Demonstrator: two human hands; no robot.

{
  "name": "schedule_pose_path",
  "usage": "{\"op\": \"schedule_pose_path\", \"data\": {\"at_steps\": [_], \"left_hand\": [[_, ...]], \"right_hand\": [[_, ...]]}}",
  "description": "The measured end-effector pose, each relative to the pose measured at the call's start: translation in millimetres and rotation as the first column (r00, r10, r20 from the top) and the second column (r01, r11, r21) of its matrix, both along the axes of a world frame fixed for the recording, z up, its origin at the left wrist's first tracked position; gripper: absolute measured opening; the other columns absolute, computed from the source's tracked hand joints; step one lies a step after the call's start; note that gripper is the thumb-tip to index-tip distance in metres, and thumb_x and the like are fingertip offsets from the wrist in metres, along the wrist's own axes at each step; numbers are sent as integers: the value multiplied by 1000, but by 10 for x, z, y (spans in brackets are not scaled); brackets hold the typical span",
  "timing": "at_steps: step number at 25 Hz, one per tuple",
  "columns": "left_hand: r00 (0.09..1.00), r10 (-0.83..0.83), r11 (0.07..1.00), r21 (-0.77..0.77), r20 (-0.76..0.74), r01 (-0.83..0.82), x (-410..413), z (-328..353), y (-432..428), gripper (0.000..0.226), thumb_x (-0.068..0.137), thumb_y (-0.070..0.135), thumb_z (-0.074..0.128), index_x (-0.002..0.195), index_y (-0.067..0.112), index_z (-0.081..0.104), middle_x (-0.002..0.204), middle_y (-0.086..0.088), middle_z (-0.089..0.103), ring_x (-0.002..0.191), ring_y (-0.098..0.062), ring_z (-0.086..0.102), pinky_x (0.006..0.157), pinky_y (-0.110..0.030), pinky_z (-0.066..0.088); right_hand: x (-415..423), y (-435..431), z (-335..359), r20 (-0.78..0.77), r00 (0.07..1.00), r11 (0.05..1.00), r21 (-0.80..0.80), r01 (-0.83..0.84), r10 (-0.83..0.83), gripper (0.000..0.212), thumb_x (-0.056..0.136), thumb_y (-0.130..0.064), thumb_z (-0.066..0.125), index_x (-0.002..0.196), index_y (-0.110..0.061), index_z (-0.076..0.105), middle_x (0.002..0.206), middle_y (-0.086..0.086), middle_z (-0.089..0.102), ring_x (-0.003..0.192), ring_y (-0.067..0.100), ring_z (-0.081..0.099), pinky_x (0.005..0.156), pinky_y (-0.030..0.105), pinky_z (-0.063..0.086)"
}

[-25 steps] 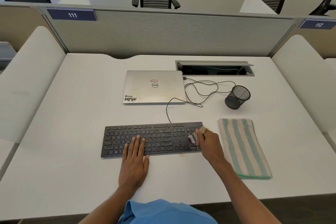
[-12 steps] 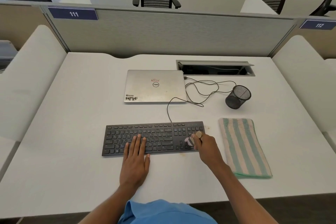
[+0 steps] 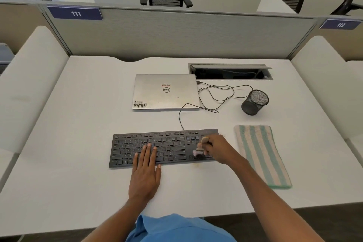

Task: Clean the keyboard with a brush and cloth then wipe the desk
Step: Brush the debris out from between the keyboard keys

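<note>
Head: brush [image 3: 200, 147] in right hand [image 3: 220, 149]

**White counter and what lay on it**

The white counter [image 3: 78, 124] carried a black keyboard [image 3: 169, 143], flat and square to the front edge. Behind the keyboard lay a closed silver laptop [image 3: 166, 91]. A thin black cable [image 3: 179, 117] ran up from the keyboard and looped beside the laptop's right side. A black mesh cup [image 3: 255, 102] stood further right. A folded striped cloth [image 3: 261, 155] lay just right of the keyboard. An open hatch [image 3: 229, 71] was set into the counter's far side.
</note>
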State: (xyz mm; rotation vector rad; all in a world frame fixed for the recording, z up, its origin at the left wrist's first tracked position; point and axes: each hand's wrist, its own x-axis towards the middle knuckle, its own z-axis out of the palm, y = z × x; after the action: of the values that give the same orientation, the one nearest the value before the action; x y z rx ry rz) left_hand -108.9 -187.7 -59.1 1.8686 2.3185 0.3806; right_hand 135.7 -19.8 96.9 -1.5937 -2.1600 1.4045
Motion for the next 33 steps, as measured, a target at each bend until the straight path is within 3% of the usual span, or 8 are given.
{"op": "schedule_pose_path", "data": {"at_steps": [3, 7, 14, 19, 22, 26, 31, 33], "left_hand": [[1000, 0, 1000, -2, -1, 0, -2, 7, -3, 69, 107, 36, 36, 169, 14, 15, 178, -5, 9, 164, -22, 3, 131, -52, 11], [1000, 0, 1000, -5, -1, 0, 8, 18, -4, 69, 107, 36, 36, 169, 15, 15, 178, -5, 9, 164, -21, 3, 131, -51, 11], [1000, -2, 1000, 7, 9, 2, 2, 22, -8, 68, 107, 38, 32, 169, 15, 16, 177, -5, 10, 164, -22, 4, 131, -50, 8], [1000, -4, 1000, 9, 6, 4, -3, 22, -4, 68, 107, 38, 32, 169, 14, 16, 177, -5, 11, 164, -22, 6, 131, -49, 7], [1000, -3, 1000, 2, 6, 3, -1, 15, -2, 68, 107, 38, 32, 169, 14, 17, 177, -6, 11, 164, -22, 5, 131, -50, 7], [1000, -2, 1000, 5, 9, 2, -5, 20, -2, 69, 106, 37, 33, 169, 14, 17, 177, -5, 11, 164, -22, 5, 131, -50, 7], [1000, 2, 1000, 0, 11, -2, 1, 25, -9, 69, 107, 38, 33, 169, 15, 15, 178, -4, 9, 164, -21, 4, 131, -49, 6], [1000, 1, 1000, 3, 11, -1, 5, 29, -8, 69, 107, 38, 33, 169, 15, 14, 178, -4, 9, 164, -21, 4, 131, -49, 7]], "right_hand": [[142, 32, -30, 49, 997, 999, 4, 51, -52, 19, 100, -16, 60, 90, -9, 75, 64, -4, 66, 54, 4, 54, 55, 22, 44], [146, 47, 23, 134, 986, 993, 79, 85, -95, 20, 101, -16, 56, 88, -12, 71, 66, -10, 61, 51, -3, 58, 48, 12, 40], [9, 14, 30, 83, 997, 998, 67, 4, -10, 21, 101, -14, 56, 90, -5, 72, 66, -8, 65, 51, -8, 57, 52, 6, 39], [315, 156, 6, 159, 985, 993, 101, 59, -75, 26, 98, -19, 60, 74, -22, 68, 62, 0, 68, 55, 6, 58, 58, 20, 46], [214, 130, 60, 125, 991, 994, 101, 30, -43, 24, 100, -20, 57, 80, -18, 72, 63, -3, 68, 55, 4, 58, 57, 16, 44], [69, 63, 57, 122, 992, 998, 50, -29, 22, 24, 102, -15, 53, 90, -9, 72, 59, -22, 65, 52, -3, 56, 52, 9, 40], [319, 149, 40, 177, 982, 995, 82, 52, -66, 24, 98, -18, 60, 79, -7, 69, 62, 1, 67, 62, 19, 65, 65, 32, 51], [277, 147, 82, 170, 983, 995, 86, 59, -73, 23, 99, -15, 58, 83, -4, 70, 62, -4, 64, 54, 5, 61, 59, 26, 54]]}}
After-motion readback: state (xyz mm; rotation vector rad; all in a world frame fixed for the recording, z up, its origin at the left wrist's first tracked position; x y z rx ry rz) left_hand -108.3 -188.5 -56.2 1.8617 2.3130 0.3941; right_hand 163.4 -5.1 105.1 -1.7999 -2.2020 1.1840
